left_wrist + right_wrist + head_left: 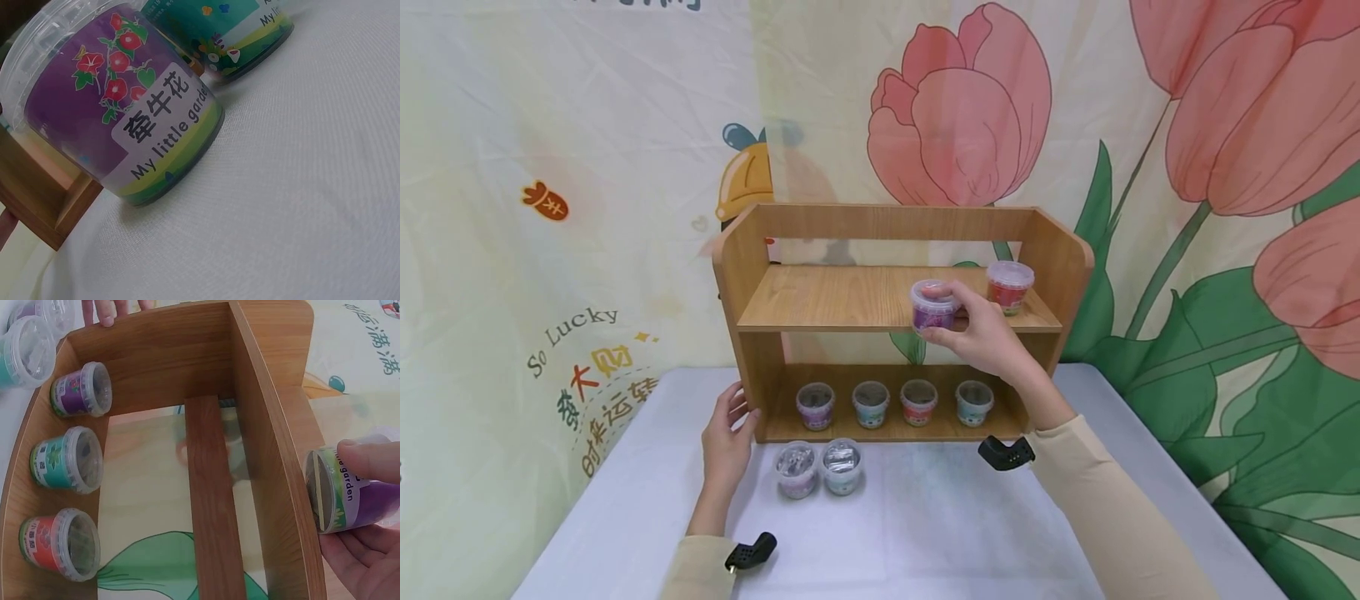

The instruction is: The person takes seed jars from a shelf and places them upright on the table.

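Observation:
My right hand [976,329] grips a small purple plastic cup [933,310] with a clear lid, at the front edge of the wooden rack's upper shelf [827,298]. In the right wrist view, the thumb lies on the label of this cup [359,490] and the fingers are under it. A red lidded cup [1009,287] stands to its right on the same shelf. My left hand [727,437] touches the rack's lower left side with fingers extended. Close by on the table are a purple cup [119,106] and a teal cup [231,37].
Along the lower shelf [842,435] stand several lidded cups: purple [816,407], two teal and a red [918,403]. A white cloth covers the table [925,533]. Behind the rack hangs a printed tulip backdrop [962,125].

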A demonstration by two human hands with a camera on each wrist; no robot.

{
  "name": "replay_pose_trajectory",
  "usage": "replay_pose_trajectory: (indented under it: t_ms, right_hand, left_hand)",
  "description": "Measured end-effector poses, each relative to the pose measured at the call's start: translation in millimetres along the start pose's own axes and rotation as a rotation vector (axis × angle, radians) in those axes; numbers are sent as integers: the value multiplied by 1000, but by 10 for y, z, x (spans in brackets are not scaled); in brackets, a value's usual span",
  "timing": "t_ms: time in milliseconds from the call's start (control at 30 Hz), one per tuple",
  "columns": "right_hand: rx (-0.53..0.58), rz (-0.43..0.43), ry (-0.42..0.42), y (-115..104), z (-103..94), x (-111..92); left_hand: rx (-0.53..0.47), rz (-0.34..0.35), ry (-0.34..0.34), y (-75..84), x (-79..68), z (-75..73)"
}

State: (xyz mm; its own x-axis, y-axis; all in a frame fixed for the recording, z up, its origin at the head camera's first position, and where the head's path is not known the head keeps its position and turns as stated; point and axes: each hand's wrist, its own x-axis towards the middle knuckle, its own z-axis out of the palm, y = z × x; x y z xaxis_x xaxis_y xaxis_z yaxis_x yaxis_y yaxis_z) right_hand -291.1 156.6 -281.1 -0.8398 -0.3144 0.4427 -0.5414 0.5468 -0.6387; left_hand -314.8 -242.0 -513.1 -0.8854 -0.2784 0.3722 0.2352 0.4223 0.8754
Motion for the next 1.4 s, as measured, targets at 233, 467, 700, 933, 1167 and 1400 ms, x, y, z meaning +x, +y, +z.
replay_pose_trajectory:
  t_ms: [233,467,700,933,1167,1400]
  right_hand:
    - [26,14,-8,0,-25,-25]
    - [75,30,-25,-22,-40,-99]
    - [84,40,-27,13,-8,-222]
    - [124,28,-39,38,54,-291]
    - [144,50,-48,81,163,-399]
    - [214,77,-68,171,337,-540]
  left_hand:
    - [-7,2,-1,-14,15,9]
    - [-4,-4,-2,2,-4,1]
    - [-6,9,-3,3,3,-7]
    - [-7,22,3,-5,2,-16]
    - [-7,20,1,-6,4,-25]
    - [-13,15,-5,-4,6,-17]
